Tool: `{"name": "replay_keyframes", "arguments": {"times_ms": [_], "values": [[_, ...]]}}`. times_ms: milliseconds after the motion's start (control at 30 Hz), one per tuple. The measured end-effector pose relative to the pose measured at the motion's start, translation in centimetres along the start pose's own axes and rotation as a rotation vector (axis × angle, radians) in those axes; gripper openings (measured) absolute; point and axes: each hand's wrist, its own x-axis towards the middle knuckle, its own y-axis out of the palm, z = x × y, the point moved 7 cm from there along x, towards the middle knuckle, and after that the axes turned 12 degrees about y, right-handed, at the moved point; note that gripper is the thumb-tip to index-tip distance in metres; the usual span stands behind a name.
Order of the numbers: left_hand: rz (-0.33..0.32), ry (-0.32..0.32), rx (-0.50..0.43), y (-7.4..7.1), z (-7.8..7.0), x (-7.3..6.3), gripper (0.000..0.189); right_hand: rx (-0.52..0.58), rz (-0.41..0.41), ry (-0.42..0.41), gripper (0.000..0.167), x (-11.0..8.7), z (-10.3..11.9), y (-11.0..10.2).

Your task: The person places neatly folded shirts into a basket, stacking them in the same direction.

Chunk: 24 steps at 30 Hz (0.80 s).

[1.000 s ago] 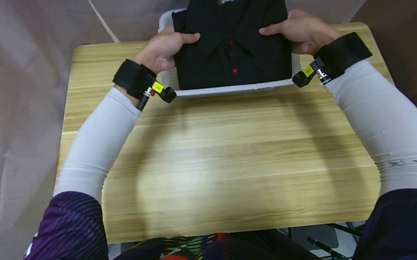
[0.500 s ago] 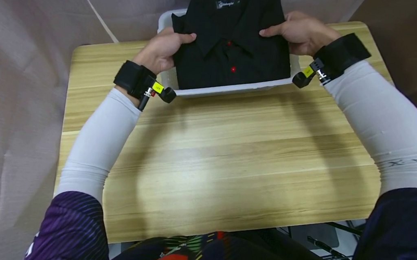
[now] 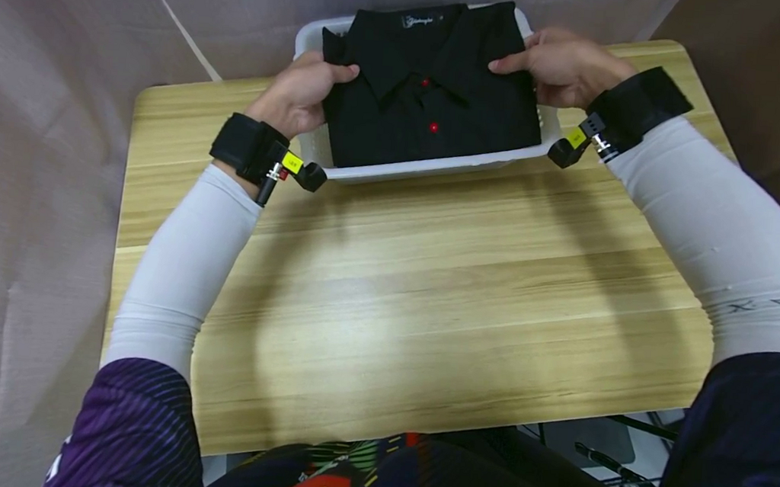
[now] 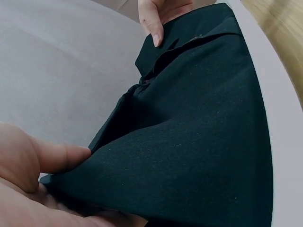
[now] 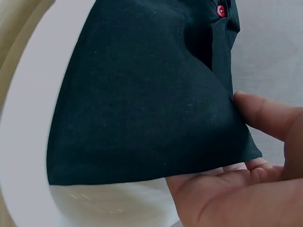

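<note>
A folded black shirt with a collar, red buttons and a neck label lies within the white basket at the back of the table. My left hand grips its left side, thumb on top and fingers underneath. On the opposite side my right hand pinches the shirt the same way. In the right wrist view, the fingers of that hand reach under the cloth, and basket wall shows below the shirt's edge. The left wrist view has the left thumb pressing on the fabric near a raised fold.
The wooden table stretches from the basket toward my body. A grey curtain hangs behind and to the left. Brown cardboard-like panels stand at the right. Black wrist straps carry small cameras.
The shirt's collar end has come down and toward me, so more of the basket's far rim shows. Both hands keep their hold and have shifted only slightly.
</note>
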Motion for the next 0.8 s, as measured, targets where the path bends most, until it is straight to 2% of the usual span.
{"name": "replay_keyframes", "arguments": {"times_ms": [333,467,533,600,700,800], "values": [[0.028,-0.006,-0.022,-0.3,-0.1,0.0,0.008,-0.02,-0.012,-0.004,0.018,0.1,-0.5,-0.3],[0.009,-0.024,0.005,-0.6,0.0,-0.1,0.041,0.001,0.013,-0.004,0.012,0.1,-0.9,-0.3],[-0.001,-0.025,0.026,-0.8,0.1,-0.1,0.048,-0.001,0.019,-0.009,0.009,0.0,-0.9,-0.3],[-0.009,-0.026,0.028,-0.9,0.1,-0.1,0.044,-0.023,0.012,-0.015,0.011,-0.1,-0.9,-0.3],[-0.002,-0.017,0.032,-1.0,0.0,-0.1,0.023,-0.055,-0.009,-0.017,0.017,-0.2,-1.0,-0.4],[-0.013,-0.01,0.05,-1.1,-0.1,-0.2,0.018,-0.094,-0.035,-0.028,0.021,-0.4,-1.0,-0.5]]}}
